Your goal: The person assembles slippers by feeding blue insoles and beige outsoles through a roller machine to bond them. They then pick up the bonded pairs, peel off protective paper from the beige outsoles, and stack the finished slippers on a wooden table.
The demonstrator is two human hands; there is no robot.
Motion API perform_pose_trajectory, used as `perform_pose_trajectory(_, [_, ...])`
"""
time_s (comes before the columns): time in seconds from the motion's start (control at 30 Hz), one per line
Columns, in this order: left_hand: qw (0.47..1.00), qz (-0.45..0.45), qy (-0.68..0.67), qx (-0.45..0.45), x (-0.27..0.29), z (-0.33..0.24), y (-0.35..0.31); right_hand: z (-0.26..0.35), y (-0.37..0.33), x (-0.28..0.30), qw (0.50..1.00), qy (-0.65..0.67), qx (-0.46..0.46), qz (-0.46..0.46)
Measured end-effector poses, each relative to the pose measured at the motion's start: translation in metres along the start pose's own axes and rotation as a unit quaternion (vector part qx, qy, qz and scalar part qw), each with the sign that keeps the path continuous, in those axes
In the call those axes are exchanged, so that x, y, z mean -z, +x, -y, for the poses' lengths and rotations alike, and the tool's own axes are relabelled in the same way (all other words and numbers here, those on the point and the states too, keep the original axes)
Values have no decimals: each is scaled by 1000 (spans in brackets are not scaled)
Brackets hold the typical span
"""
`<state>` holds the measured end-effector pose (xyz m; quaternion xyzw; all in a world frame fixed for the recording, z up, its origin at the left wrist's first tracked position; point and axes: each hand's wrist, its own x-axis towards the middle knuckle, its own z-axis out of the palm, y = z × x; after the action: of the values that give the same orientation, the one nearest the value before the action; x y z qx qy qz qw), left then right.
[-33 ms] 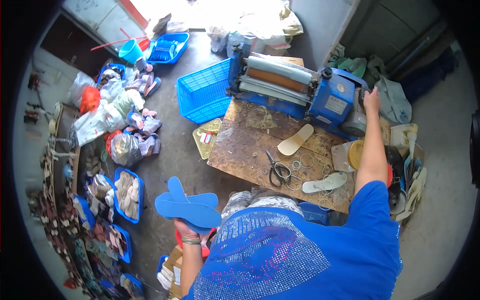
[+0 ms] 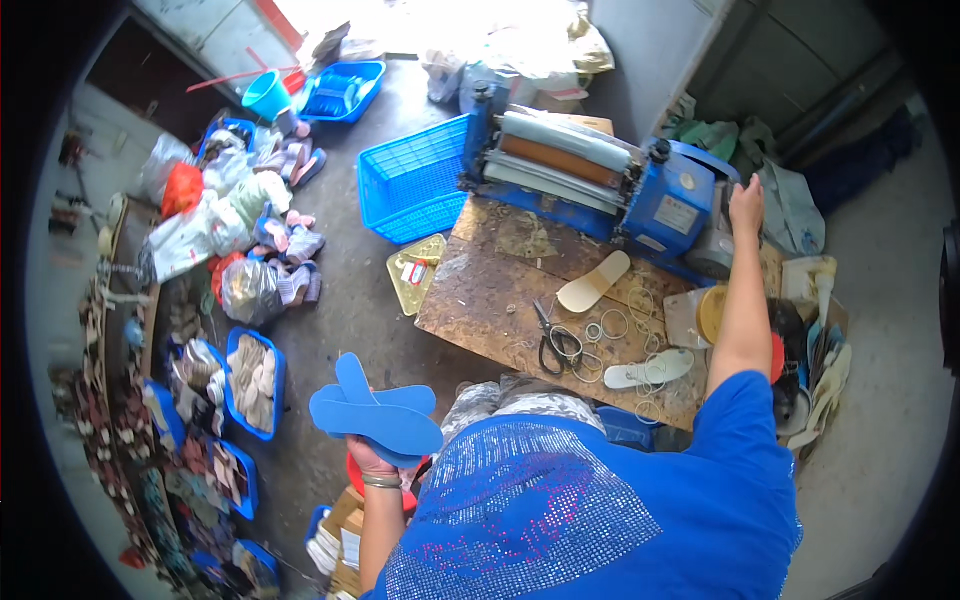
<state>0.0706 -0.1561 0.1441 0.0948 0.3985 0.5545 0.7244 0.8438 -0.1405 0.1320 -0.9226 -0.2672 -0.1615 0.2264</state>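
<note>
Left hand (image 2: pixel 371 457) grips blue insoles (image 2: pixel 378 417), well apart from the right hand (image 2: pixel 746 206) (its grip unclear).

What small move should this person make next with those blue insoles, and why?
Probably bring the left hand toward the roller machine: it holds the blue insoles well to the left, away from the rollers, while the right hand is at the machine's right end.
</note>
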Motion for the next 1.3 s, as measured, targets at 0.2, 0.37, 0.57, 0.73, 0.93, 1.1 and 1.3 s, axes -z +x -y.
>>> perform_pose_trajectory(0.2, [998,-45,-34,-32,30,-1,-21,176,-86,44,936,325,133,-10])
perform_pose_trajectory(0.37, [991,-74,-62,-88,53,-21,-13,323,-236,74,796,490,253,250])
perform_pose_trajectory(0.57, [974,-51,-144,-168,69,-56,-40,429,-444,126,563,492,459,480])
perform_pose_trajectory(0.73, [952,-59,-199,-227,111,-92,-80,476,-561,197,397,388,667,497])
perform_pose_trajectory(0.93, [907,-153,-264,-290,179,-115,-128,507,-668,231,291,320,759,486])
perform_pose_trajectory(1.1, [862,-193,-292,-367,230,-106,-157,511,-738,239,171,321,777,514])
perform_pose_trajectory(1.3, [818,-235,-323,-415,243,-105,-212,531,-783,254,78,321,771,544])
